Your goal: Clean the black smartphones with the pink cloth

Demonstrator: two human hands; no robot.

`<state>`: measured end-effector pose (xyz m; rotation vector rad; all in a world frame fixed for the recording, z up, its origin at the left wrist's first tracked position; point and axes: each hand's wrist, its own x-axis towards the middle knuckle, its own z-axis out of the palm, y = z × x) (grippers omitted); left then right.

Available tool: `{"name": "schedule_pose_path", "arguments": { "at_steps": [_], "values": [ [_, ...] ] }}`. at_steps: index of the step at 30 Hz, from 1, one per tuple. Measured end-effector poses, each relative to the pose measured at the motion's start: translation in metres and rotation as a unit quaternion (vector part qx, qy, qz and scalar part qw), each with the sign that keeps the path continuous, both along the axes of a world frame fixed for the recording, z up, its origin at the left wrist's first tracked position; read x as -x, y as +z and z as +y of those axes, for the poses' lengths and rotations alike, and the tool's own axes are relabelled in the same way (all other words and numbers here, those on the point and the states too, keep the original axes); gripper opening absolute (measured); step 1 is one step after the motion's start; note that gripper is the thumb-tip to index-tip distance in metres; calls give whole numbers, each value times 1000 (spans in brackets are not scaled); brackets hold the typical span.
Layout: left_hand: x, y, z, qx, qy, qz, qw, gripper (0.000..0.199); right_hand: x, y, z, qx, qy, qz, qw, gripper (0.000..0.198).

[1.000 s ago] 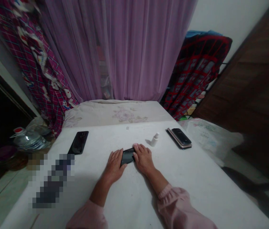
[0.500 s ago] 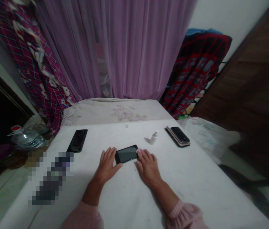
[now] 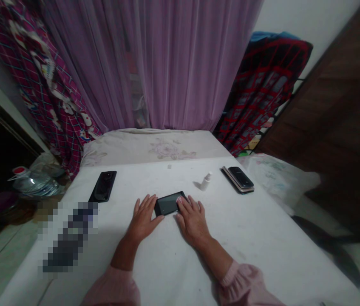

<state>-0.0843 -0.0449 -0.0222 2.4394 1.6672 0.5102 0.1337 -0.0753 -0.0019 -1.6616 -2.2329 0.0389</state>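
A dark smartphone (image 3: 167, 204) lies screen up on the white-covered table, slightly tilted across my view. My left hand (image 3: 144, 219) braces its left end, thumb at the near corner and fingers at the far one. Under the fingertips of my right hand (image 3: 193, 219) is a small pink-and-white cloth (image 3: 180, 200), pressed on the right part of the screen. Most of that cloth is hidden by the fingers. Beyond my right hand stands a small white spray bottle (image 3: 205, 182), upright.
A black phone (image 3: 103, 186) lies at the left, near a pixelated dark patch (image 3: 70, 238). Several stacked phones (image 3: 238, 179) rest at the right. A tiny grey square (image 3: 169, 167) is farther back. A water jug (image 3: 33, 182) stands beside the table, and curtains (image 3: 180, 63) hang behind.
My right hand has slid left with the cloth, from the phone's right edge onto its screen. My left hand stays at the phone's left end.
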Motion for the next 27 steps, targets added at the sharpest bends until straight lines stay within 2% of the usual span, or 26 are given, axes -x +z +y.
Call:
{"name": "schedule_pose_path", "arguments": {
  "at_steps": [3, 6, 10, 14, 18, 22, 27],
  "values": [
    [-1, -1, 1, 0, -2, 1, 1000, 61, -5, 0, 12, 6, -44, -6, 999, 48],
    [-1, 1, 2, 4, -4, 4, 1000, 61, 7, 2, 22, 11, -56, -4, 998, 49],
    [-2, 2, 2, 7, -3, 6, 1000, 61, 26, 6, 18, 13, -15, 1, 1000, 49],
    [-1, 2, 1, 3, -5, 4, 1000, 62, 19, 4, 2, 6, 21, -5, 1000, 48],
    [-1, 1, 1, 1, -9, 3, 1000, 61, 0, 5, 3, 12, -26, -30, 999, 47],
    [-1, 1, 2, 5, -9, 7, 1000, 62, 4, 9, 20, 24, -67, -17, 997, 48],
    [-2, -1, 2, -15, -7, 9, 1000, 61, 26, 10, 19, 26, -10, 0, 1000, 48]
  ]
}}
